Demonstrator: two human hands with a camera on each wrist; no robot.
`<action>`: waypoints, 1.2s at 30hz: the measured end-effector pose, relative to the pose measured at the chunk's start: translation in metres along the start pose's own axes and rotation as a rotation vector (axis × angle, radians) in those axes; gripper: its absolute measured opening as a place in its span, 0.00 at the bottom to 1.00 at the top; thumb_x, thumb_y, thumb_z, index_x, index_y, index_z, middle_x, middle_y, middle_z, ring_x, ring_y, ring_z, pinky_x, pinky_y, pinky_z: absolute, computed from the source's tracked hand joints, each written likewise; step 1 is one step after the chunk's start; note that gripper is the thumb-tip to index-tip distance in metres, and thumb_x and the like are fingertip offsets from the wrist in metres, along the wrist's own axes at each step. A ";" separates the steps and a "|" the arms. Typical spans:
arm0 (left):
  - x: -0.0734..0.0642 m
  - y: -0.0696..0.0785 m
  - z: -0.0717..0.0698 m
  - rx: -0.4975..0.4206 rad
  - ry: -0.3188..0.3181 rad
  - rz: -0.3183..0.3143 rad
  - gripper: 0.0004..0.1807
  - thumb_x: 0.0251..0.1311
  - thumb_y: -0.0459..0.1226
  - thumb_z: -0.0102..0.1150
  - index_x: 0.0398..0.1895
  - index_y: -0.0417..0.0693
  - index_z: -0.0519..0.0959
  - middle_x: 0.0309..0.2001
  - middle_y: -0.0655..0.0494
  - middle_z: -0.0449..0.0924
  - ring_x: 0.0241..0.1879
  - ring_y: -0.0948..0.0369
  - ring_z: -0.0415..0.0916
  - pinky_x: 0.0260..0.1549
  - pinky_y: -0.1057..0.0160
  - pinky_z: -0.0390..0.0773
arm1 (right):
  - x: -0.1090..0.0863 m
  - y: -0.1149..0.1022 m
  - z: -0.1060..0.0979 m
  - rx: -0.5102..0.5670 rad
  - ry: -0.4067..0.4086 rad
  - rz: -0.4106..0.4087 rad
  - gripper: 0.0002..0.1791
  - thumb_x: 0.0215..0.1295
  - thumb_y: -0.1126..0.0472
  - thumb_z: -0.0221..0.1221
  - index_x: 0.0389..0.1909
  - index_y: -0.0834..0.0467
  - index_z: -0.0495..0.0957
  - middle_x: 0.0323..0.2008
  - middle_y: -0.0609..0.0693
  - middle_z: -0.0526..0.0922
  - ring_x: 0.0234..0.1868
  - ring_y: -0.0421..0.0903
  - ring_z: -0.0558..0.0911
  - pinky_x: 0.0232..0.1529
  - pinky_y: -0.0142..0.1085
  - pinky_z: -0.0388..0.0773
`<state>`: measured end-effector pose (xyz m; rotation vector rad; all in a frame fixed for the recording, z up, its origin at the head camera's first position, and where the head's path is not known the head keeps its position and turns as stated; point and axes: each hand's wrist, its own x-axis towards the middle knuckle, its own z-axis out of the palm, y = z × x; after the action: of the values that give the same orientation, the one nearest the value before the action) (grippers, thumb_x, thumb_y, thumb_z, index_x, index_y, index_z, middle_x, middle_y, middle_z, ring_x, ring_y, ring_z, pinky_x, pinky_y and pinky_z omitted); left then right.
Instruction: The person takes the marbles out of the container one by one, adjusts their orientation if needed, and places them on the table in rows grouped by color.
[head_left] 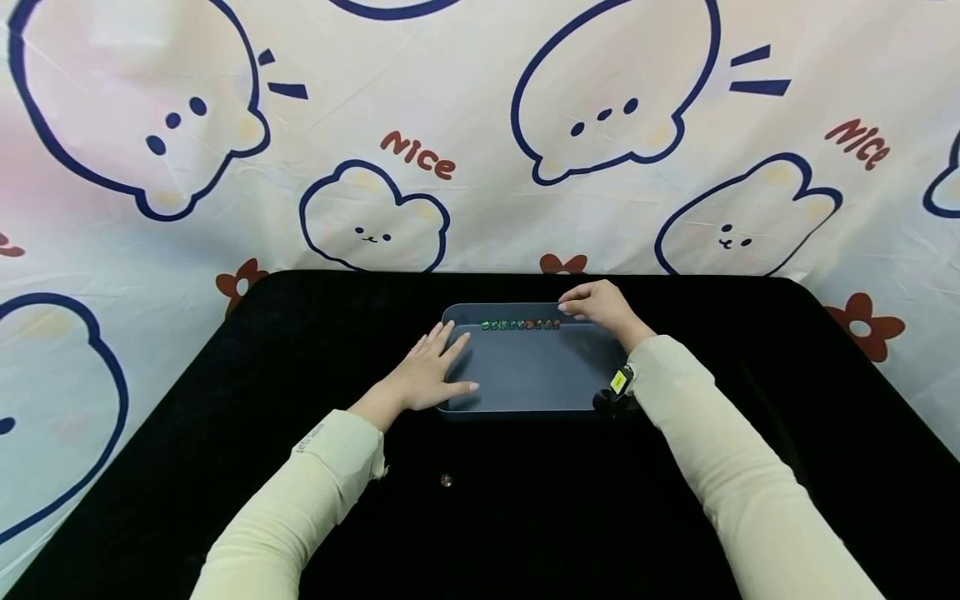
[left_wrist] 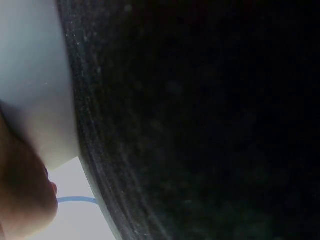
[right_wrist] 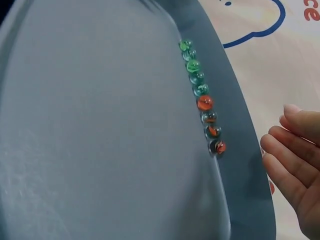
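Note:
A shallow grey-blue tray [head_left: 536, 375] lies on the black cloth. Along its far wall several glass marbles [head_left: 520, 325] sit in a row, green ones toward the left and orange-red ones toward the right. My left hand [head_left: 427, 375] rests over the tray's left rim, fingers straight and spread. At the far rim is my right hand [head_left: 600, 308], just right of the row. In the right wrist view that right hand [right_wrist: 300, 160] has relaxed fingers beside the rim, with nothing visible between them; whether they touch the rim I cannot tell.
A single marble [head_left: 447, 481] lies on the black cloth [head_left: 525, 517] in front of the tray. Behind the table hangs a pale curtain [head_left: 480, 208] with cartoon drawings. A dark wrist device [head_left: 618, 387] on the right sleeve overlaps the tray's near right corner.

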<state>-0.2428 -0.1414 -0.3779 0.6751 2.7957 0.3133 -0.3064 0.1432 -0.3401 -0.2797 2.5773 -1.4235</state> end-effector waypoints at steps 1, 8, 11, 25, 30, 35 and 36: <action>0.000 0.000 0.000 -0.002 -0.001 0.000 0.44 0.52 0.64 0.38 0.67 0.54 0.39 0.66 0.49 0.28 0.63 0.56 0.22 0.59 0.53 0.33 | 0.000 0.000 0.000 -0.004 0.000 -0.001 0.15 0.58 0.64 0.54 0.45 0.68 0.74 0.45 0.62 0.74 0.44 0.55 0.74 0.44 0.43 0.70; 0.000 0.000 -0.002 -0.006 -0.002 0.002 0.45 0.52 0.64 0.38 0.67 0.54 0.39 0.66 0.49 0.27 0.63 0.56 0.22 0.59 0.54 0.31 | 0.005 0.001 -0.001 -0.079 -0.011 -0.003 0.14 0.58 0.63 0.55 0.44 0.65 0.75 0.44 0.61 0.75 0.43 0.56 0.75 0.44 0.44 0.70; 0.000 0.000 -0.002 -0.007 0.001 -0.001 0.44 0.52 0.64 0.38 0.67 0.54 0.39 0.66 0.49 0.27 0.63 0.56 0.22 0.59 0.54 0.31 | 0.007 0.002 0.000 -0.102 -0.016 0.003 0.14 0.58 0.63 0.55 0.44 0.64 0.76 0.45 0.61 0.75 0.43 0.56 0.75 0.43 0.44 0.70; 0.000 -0.001 0.001 -0.024 0.003 -0.001 0.45 0.51 0.65 0.38 0.67 0.54 0.39 0.67 0.49 0.28 0.64 0.56 0.22 0.59 0.54 0.32 | 0.014 0.014 0.003 -0.234 -0.011 -0.024 0.14 0.56 0.65 0.56 0.44 0.63 0.77 0.43 0.58 0.77 0.41 0.51 0.76 0.39 0.42 0.72; 0.000 0.000 0.001 -0.021 0.003 0.005 0.45 0.51 0.65 0.38 0.67 0.54 0.39 0.66 0.49 0.27 0.64 0.56 0.23 0.59 0.54 0.32 | 0.015 0.016 0.006 -0.268 -0.038 -0.025 0.14 0.56 0.66 0.56 0.43 0.65 0.77 0.41 0.58 0.78 0.42 0.52 0.75 0.41 0.42 0.71; -0.001 0.001 0.000 -0.019 0.002 -0.001 0.45 0.52 0.64 0.39 0.67 0.54 0.40 0.67 0.49 0.27 0.63 0.56 0.22 0.59 0.55 0.31 | 0.016 0.017 0.008 -0.277 -0.060 -0.008 0.14 0.56 0.67 0.55 0.43 0.65 0.76 0.43 0.59 0.77 0.43 0.52 0.75 0.42 0.42 0.71; -0.001 0.001 0.000 -0.018 0.001 -0.004 0.45 0.52 0.64 0.39 0.67 0.54 0.39 0.67 0.49 0.27 0.63 0.57 0.22 0.59 0.55 0.31 | 0.017 0.016 0.008 -0.283 -0.063 -0.003 0.14 0.56 0.67 0.55 0.44 0.65 0.76 0.44 0.59 0.76 0.44 0.52 0.74 0.42 0.42 0.71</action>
<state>-0.2413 -0.1408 -0.3776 0.6660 2.7910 0.3374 -0.3218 0.1410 -0.3594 -0.3616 2.7224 -1.0298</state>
